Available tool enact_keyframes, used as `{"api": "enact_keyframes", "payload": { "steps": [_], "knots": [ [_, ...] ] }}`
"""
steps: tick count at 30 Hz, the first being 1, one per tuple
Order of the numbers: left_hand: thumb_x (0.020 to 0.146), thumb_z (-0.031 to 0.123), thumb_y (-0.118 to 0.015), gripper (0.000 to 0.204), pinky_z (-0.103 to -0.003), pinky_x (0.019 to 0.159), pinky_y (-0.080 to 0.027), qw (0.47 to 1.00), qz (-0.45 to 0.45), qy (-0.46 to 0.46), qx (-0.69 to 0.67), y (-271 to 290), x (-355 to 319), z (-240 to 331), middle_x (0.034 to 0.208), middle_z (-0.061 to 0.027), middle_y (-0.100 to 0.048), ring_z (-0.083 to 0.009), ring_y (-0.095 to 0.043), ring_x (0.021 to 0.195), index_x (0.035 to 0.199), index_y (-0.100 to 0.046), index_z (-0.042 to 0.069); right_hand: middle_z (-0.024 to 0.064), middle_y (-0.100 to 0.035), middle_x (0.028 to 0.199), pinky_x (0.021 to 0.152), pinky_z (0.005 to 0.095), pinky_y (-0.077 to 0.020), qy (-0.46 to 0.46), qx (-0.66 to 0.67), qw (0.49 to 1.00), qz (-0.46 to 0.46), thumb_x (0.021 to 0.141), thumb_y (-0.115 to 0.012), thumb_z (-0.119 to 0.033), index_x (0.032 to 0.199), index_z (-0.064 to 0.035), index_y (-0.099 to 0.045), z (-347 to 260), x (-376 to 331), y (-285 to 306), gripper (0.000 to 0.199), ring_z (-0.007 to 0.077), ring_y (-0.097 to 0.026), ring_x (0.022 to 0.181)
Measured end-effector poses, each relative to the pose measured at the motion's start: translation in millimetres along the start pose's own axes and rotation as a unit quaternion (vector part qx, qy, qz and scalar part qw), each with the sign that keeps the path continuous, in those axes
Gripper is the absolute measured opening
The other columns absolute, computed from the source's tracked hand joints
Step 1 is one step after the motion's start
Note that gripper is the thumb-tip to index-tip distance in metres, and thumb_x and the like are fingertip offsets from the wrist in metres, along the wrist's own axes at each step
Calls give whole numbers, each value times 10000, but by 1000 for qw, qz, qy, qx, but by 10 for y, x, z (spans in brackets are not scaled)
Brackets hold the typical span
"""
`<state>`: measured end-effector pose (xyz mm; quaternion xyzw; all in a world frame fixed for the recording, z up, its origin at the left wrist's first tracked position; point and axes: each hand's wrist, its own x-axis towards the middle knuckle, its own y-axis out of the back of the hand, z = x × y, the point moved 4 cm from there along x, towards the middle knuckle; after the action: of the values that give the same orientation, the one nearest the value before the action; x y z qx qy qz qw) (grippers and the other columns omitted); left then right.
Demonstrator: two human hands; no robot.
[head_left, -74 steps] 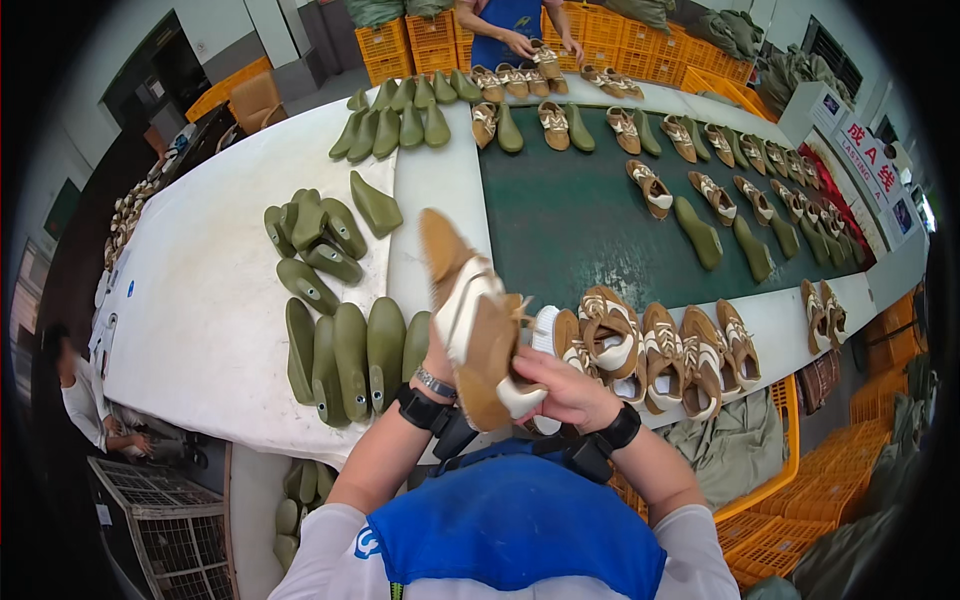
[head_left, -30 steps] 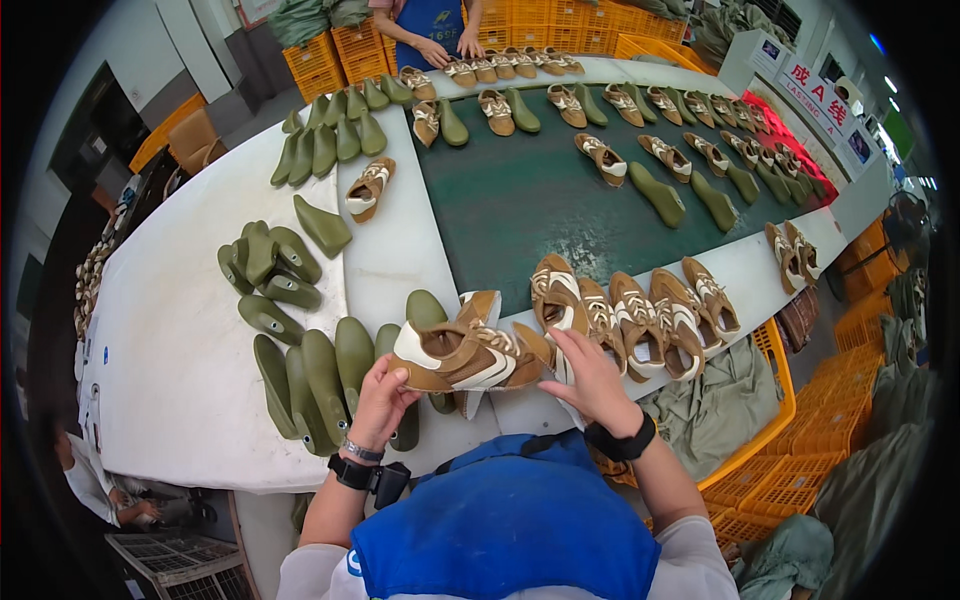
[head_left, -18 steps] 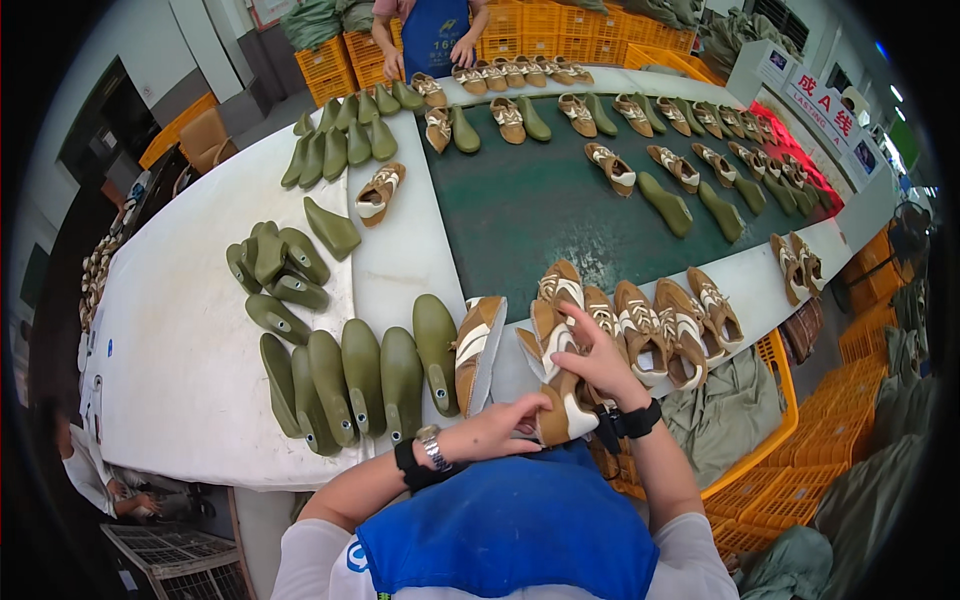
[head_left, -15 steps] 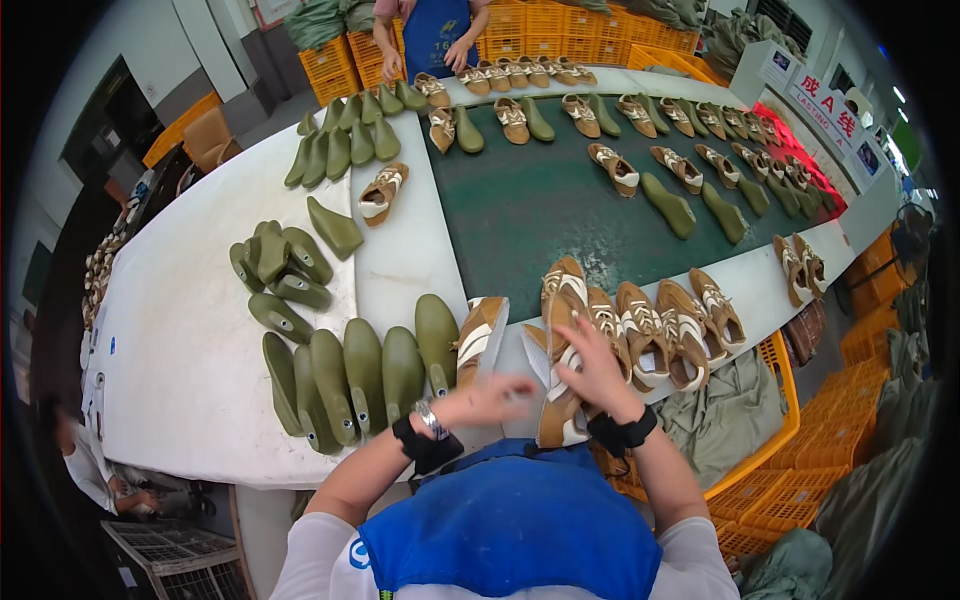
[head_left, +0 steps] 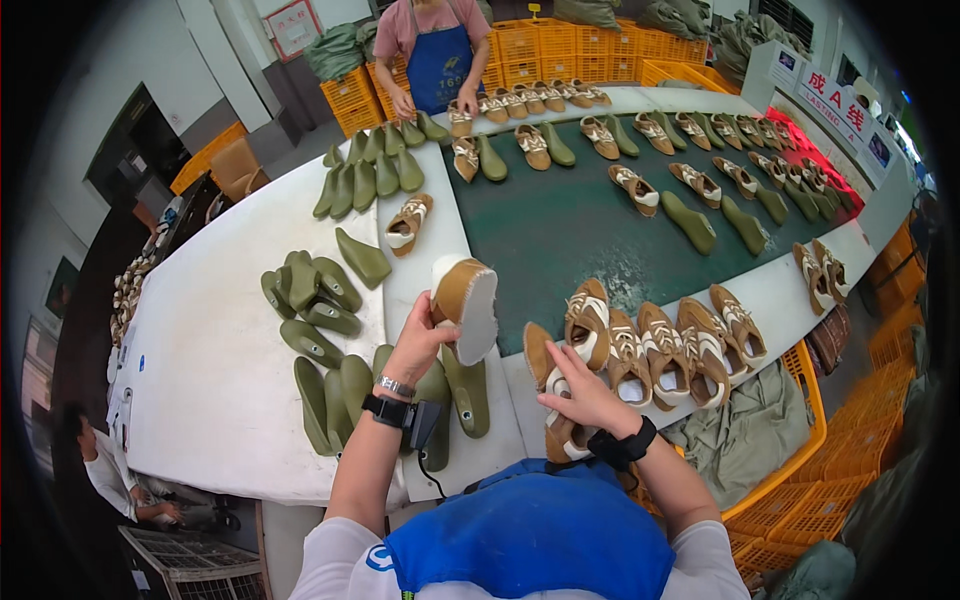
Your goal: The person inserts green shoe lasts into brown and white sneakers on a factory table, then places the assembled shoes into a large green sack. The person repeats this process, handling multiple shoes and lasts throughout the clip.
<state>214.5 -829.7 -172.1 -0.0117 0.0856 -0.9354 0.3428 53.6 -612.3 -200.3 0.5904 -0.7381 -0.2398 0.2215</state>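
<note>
My left hand (head_left: 416, 348) is closed on a brown and white shoe upper (head_left: 477, 305), raised above the near table with its pale underside toward the right. My right hand (head_left: 588, 392) lies with fingers stretched and thumb apart against another brown shoe upper (head_left: 539, 350) at the table's near edge; part of that upper is hidden under the hand. Just right of it stands a row of laced brown and white shoe uppers (head_left: 660, 347). Left of my left forearm, several green shoe lasts (head_left: 465, 390) lie side by side, partly covered by my arm.
More green lasts (head_left: 305, 283) lie piled on the white table (head_left: 210, 330). Shoes and lasts line the green surface (head_left: 560, 245). A co-worker in a blue apron (head_left: 438, 70) stands across the table. A yellow crate (head_left: 808, 395) holding grey-green cloth stands at the near right.
My left hand has taken hold of the shoe upper that stood beside the lasts and lifted it up and away from me. My right hand stays by the near upper. The view has shifted slightly.
</note>
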Motion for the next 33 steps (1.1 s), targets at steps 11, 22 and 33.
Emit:
{"api": "enact_keyframes", "payload": {
  "steps": [11,22,33],
  "knots": [
    [639,-44,-655,271,-587,1074,-229,732,-38,-358,578,-515,-611,423,1389,-200,-388,-513,-266,1298,872,-576,66,82,-531,1214,852,385,-538,-190,511,823,-160,932,-578,-186,1474,-115,-161,-490,313,-115,688,155,-590,1001],
    [654,-53,-611,203,-446,1021,-379,711,-43,-289,639,316,329,-4,1382,-224,-377,-440,-383,1245,832,-529,-1,115,-492,1277,907,301,-476,-170,473,864,-42,924,-563,-102,1398,-67,-349,-127,196,-42,521,162,-559,1050],
    [831,144,-645,480,-345,972,-417,909,-177,-203,319,-43,-306,1039,1205,-132,-587,-237,-553,1129,1274,-495,38,122,-662,814,685,300,-506,-28,76,982,-171,883,-578,-193,1175,-63,-596,-422,162,32,319,196,-646,730]
  ]
}}
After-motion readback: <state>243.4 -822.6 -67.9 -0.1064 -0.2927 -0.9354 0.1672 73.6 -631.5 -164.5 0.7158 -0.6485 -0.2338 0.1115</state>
